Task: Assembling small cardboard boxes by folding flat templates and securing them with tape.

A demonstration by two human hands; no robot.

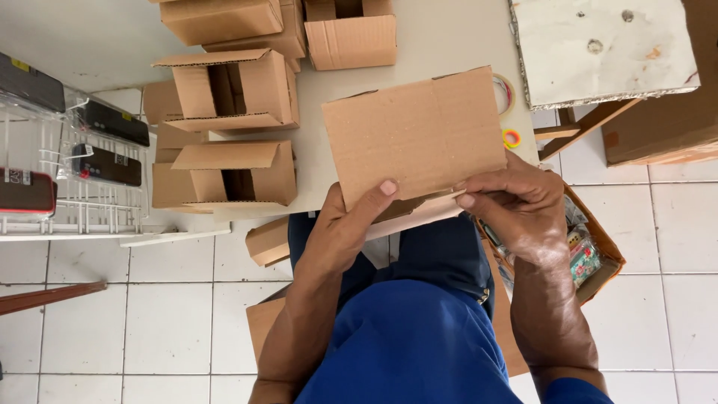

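Both my hands hold a flat brown cardboard box blank (415,135) over the near edge of a white table (449,37). My left hand (348,224) grips its lower left edge, thumb on top. At the lower right corner my right hand (516,202) pinches a flap that is bent under the panel.
Several folded open cardboard boxes (232,93) stand on the table's left part and far edge. A tape roll (505,93) lies beside the blank. A white wire rack (75,164) with dark packets is at left. An open box of small items (591,254) sits on the tiled floor at right.
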